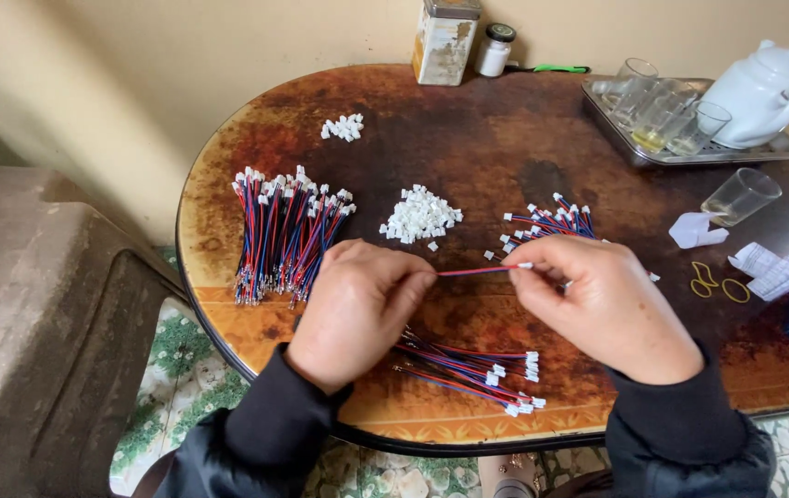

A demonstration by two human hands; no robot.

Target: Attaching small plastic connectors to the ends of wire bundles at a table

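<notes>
My left hand (357,304) and my right hand (602,309) hold a short red and blue wire pair (477,270) stretched level between them above the dark oval table (468,138). The left pinches one end; the right pinches the end with a small white plug. A large bundle of the same wires (284,235) lies to the left. A smaller wire pile (473,367) rests below my hands near the front edge, and another group (551,223) lies behind my right hand. A heap of white plastic connectors (419,217) sits just beyond the held wire.
A few more connectors (344,127) lie at the far left. At the back stand a tin (445,41) and small jar (494,51). A metal tray (625,138) carries glasses and a white teapot (759,88). A lone glass (740,195), paper scraps and rubber bands (717,281) lie right.
</notes>
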